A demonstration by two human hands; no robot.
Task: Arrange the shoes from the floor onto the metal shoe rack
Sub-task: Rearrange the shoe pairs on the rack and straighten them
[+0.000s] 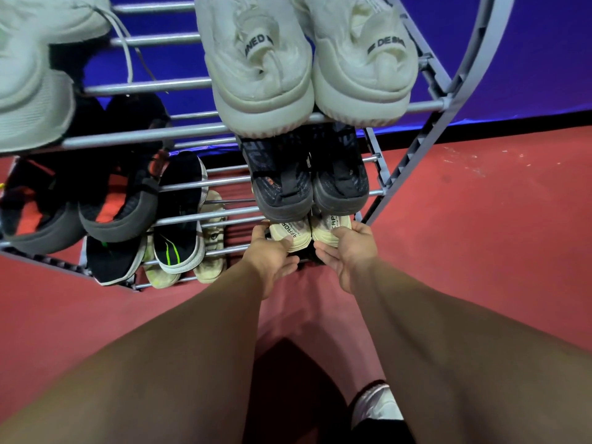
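I look straight down a grey metal shoe rack (pixel 179 131) with several tiers. On its lowest tier at the right lies a cream pair of shoes, heels toward me. My left hand (pixel 272 254) grips the heel of the left cream shoe (pixel 293 230). The heel of the right cream shoe (pixel 330 227) is held by my right hand (pixel 347 251). The fronts of both shoes are hidden under a dark grey pair (pixel 307 184) on the tier above. A white pair (pixel 304 68) sits on the top tier.
More shoes fill the rack's left side: a white shoe (pixel 28 78) on top, black-and-orange ones (pixel 118 200) in the middle, a black shoe with green stripe (pixel 177 232) and pale shoes (pixel 211 248) lower. Red floor (pixel 480 235) surrounds the rack; a blue wall (pixel 544 59) stands behind.
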